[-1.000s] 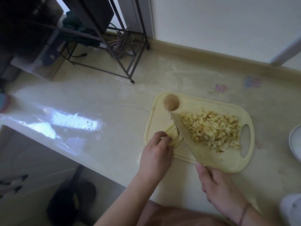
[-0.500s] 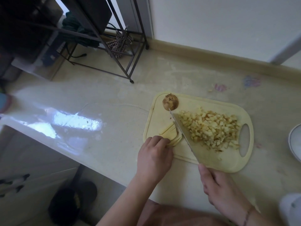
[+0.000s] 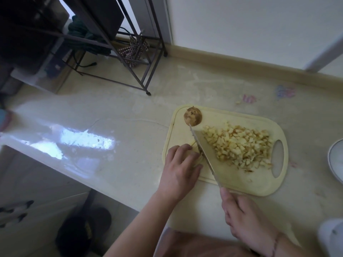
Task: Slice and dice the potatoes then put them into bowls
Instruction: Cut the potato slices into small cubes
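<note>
A pale yellow cutting board (image 3: pixel 258 184) lies on the counter. A heap of diced potato (image 3: pixel 239 145) covers its right half. A brown potato end (image 3: pixel 192 116) sits at the board's far left corner. My left hand (image 3: pixel 181 168) holds down a stack of potato slices (image 3: pixel 194 147) at the board's left edge, mostly hiding them. My right hand (image 3: pixel 241 219) grips the handle of a knife (image 3: pixel 204 153), whose blade runs diagonally across the board right beside my left fingers.
A white bowl's rim (image 3: pixel 334 160) shows at the right edge. A black wire rack (image 3: pixel 130 58) stands at the back left of the counter. The counter's front edge drops off at the left, with the floor below.
My left hand has slid further over the potato slices, hiding more of them. The knife blade has shifted closer to my fingers. The potato end has not moved.
</note>
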A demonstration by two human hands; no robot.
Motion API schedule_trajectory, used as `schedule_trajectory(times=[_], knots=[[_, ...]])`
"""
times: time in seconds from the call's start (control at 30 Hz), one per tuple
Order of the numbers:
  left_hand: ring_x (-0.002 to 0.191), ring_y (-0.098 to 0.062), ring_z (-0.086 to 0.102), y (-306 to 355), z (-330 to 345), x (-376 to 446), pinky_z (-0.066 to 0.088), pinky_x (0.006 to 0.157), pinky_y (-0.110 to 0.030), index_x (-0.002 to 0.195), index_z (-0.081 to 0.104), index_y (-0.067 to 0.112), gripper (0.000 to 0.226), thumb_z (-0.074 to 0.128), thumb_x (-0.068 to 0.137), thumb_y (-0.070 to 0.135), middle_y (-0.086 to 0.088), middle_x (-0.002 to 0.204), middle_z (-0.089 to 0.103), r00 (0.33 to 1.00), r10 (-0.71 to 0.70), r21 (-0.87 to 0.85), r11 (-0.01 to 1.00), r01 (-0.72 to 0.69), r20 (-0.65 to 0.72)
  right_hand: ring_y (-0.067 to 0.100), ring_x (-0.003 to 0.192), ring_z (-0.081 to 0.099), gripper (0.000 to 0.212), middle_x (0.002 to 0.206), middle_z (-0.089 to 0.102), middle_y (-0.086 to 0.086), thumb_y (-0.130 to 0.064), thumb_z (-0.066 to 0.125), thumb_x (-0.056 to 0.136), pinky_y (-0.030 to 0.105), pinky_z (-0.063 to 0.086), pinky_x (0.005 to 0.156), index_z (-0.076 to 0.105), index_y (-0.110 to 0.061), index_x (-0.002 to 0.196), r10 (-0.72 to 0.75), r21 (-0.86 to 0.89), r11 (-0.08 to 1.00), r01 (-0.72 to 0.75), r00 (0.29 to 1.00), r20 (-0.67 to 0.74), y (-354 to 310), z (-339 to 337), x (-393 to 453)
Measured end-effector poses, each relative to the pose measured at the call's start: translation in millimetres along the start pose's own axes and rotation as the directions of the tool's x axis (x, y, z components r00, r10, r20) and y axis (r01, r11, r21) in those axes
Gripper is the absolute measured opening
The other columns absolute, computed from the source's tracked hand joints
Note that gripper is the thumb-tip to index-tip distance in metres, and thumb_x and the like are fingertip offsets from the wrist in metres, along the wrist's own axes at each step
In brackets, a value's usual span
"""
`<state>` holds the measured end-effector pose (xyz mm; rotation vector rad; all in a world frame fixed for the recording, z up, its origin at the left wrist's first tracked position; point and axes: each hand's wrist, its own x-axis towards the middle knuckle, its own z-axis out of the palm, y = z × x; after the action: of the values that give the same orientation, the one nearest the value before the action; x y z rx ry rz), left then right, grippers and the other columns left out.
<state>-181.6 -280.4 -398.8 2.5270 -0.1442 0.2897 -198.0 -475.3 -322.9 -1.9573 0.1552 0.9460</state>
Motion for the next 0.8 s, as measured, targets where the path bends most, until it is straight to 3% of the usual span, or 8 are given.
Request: schedule_trajectory(times=[0.23,0.37,0.43,0.5,0.63,0.7,0.8], knots=[[0.104,-0.037,0.060,-18.3,-1.0,6.9,0.050,0.091,-0.043,0.103,0.075,0.010,0.025,0.079,0.086,0.028,-0.009,0.116,0.066,0.988,0.152,0.042,0.987,-0.152,-0.006,0.004,0.039,0.036,0.082,0.045,0.038,-0.003,-0.094,0.027,0.066,0.015,0.026,0.044,0.041,-0.013,0.062,-0.039,-0.012,0.999,0.038,0.998,-0.047,-1.3,-16.5,-4.2],[0.100,-0.038,0.063,-20.8,1.0,15.2,0.052,0.089,-0.044,0.093,0.075,0.002,0.012,0.074,0.088,0.012,-0.014,0.107,0.069,0.968,0.247,-0.038,0.968,-0.248,-0.036,0.006,0.042,0.038,0.085,0.048,0.041,0.002,-0.088,0.025,0.072,0.028,0.033,0.048,0.039,-0.005,0.062,-0.049,-0.108,0.993,0.047,0.999,-0.022,-4.9,-17.4,-9.1],[0.097,-0.037,0.064,-20.7,1.6,17.4,0.053,0.089,-0.042,0.089,0.075,0.001,0.006,0.075,0.085,0.006,-0.014,0.102,0.070,0.964,0.261,-0.069,0.962,-0.263,-0.045,0.009,0.047,0.046,0.079,0.053,0.052,0.010,-0.079,0.024,0.077,0.033,0.043,0.059,0.045,-0.004,0.062,-0.028,-0.178,0.984,0.020,0.999,-0.043,-9.5,-18.3,-12.5],[0.098,-0.036,0.065,-20.0,0.9,17.9,0.053,0.091,-0.039,0.088,0.075,0.001,0.007,0.078,0.083,0.005,-0.013,0.100,0.070,0.963,0.264,-0.081,0.960,-0.268,-0.050,0.012,0.056,0.054,0.070,0.063,0.061,0.013,-0.071,0.027,0.074,0.028,0.043,0.066,0.049,-0.005,0.061,-0.020,-0.233,0.973,0.003,0.997,-0.072,-13.3,-20.6,-15.8],[0.100,-0.037,0.065,-19.6,0.5,18.7,0.052,0.092,-0.038,0.086,0.075,0.002,0.007,0.078,0.083,0.006,-0.011,0.100,0.070,0.965,0.259,-0.082,0.962,-0.262,-0.043,0.015,0.062,0.057,0.065,0.067,0.063,0.012,-0.063,0.031,0.081,0.023,0.041,0.064,0.049,-0.004,0.061,-0.036,-0.270,0.963,0.013,0.996,-0.082,-13.0,-25.0,-19.4],[0.100,-0.037,0.065,-19.1,1.2,19.1,0.052,0.093,-0.038,0.085,0.074,0.002,0.006,0.077,0.083,0.006,-0.011,0.099,0.070,0.967,0.252,-0.090,0.963,-0.254,-0.040,0.015,0.062,0.057,0.074,0.067,0.062,0.012,-0.073,0.029,0.077,0.022,0.041,0.064,0.049,-0.003,0.063,-0.034,-0.272,0.962,0.009,0.996,-0.086,-9.5,-26.4,-20.3],[0.097,-0.036,0.065,-18.7,3.0,20.1,0.051,0.093,-0.038,0.082,0.073,0.002,0.007,0.079,0.082,0.005,-0.010,0.098,0.070,0.972,0.233,-0.095,0.967,-0.236,-0.044,0.011,0.060,0.058,0.103,0.067,0.063,0.008,-0.100,0.009,0.053,0.022,0.043,0.066,0.049,-0.006,0.066,-0.002,-0.250,0.968,-0.017,0.997,-0.075,-6.3,-28.1,-21.5]])
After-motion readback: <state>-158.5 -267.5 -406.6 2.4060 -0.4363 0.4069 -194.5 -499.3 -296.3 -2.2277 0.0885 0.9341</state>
